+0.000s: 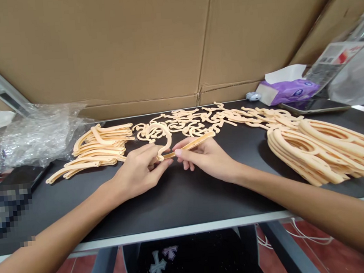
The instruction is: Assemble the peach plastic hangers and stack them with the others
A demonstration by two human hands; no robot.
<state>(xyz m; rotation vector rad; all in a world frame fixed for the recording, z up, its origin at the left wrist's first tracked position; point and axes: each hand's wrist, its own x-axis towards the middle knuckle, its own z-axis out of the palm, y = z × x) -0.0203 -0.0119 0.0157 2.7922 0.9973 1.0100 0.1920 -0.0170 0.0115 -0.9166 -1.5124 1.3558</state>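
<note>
Hanger piece (198,141): between my hands, hook (169,138) raised.
Left hand (142,167): pinching its hook end.
Right hand (207,156): gripping its straight length.
Tissue pack (289,92): beyond my right hand, lettering unreadable.

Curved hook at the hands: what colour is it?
The curved hook is pale peach-beige, best seen in the head view.

Near side of the grip, bare table (188,204) leaves room for a hand to pass. Just above the left hand (143,169), a curved hook (168,135) stands in the way. Left of the grip, piled bars (107,152) block a low sweep; beyond it, loose hooks (189,123), then cardboard (130,52). Right of the right hand (211,157), a free strip ends at stacked hangers (314,161).
</note>
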